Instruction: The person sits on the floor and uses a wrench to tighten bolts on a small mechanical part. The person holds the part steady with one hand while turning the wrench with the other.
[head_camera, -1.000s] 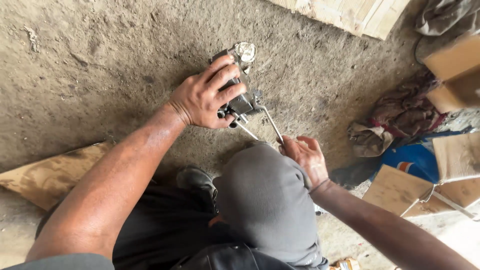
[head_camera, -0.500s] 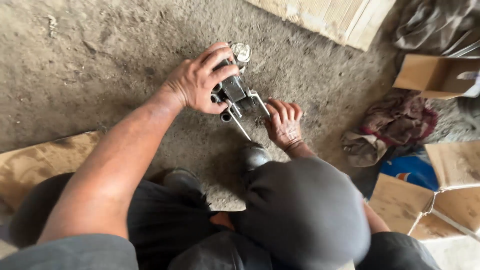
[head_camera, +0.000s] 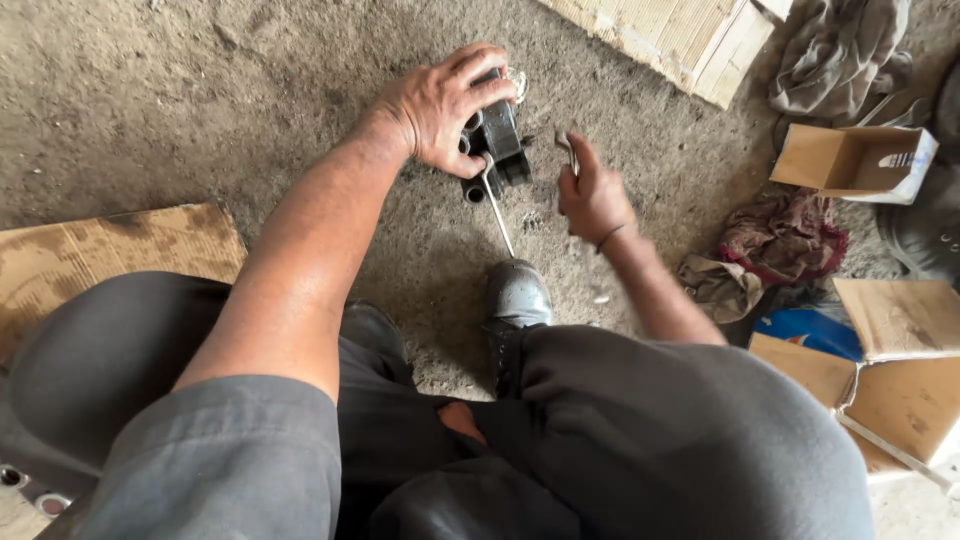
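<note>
Head view: metal part (head_camera: 497, 140) under left hand (head_camera: 440, 105), beside right hand (head_camera: 592, 195).

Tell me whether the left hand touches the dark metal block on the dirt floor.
Touching: the head view shows the left hand gripping the dark metal block.

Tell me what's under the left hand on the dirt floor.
A dark metal block-shaped part with a thin steel rod sticking out toward the shoe. The left hand covers its left side and top.

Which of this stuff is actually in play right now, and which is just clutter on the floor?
In play:
left hand gripping the dark metal part
thin metal rod
right hand holding a small metal tool

Lying about:
open cardboard box
rags
flattened cardboard
wooden board
</note>
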